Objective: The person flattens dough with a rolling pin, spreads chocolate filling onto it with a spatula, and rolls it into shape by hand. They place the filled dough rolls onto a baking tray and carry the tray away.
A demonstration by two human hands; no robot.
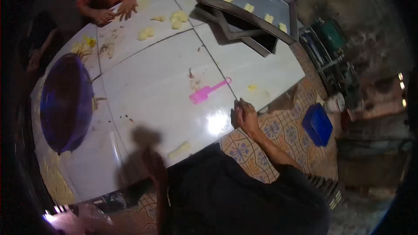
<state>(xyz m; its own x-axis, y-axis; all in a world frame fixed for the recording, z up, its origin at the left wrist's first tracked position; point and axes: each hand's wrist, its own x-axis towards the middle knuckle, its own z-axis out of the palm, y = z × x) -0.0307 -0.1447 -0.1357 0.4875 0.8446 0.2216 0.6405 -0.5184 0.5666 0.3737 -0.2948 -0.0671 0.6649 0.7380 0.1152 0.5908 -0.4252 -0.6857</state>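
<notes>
we're in a plain black short-sleeved top, no print or markings visible. the right sleeve ends above the elbow, forearm bare below it. right hand (246,116) is bare: no glove, ring or watch that we can see. left hand (154,169) is dim and blurred, also looks ungloved; its sleeve is unclear.

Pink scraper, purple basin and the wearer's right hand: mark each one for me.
pink scraper (208,91): head view, on the handle next to its blade.
purple basin (65,102): head view, on the inner wall.
right hand (245,115): head view, on the back of the hand at the table edge.
</notes>
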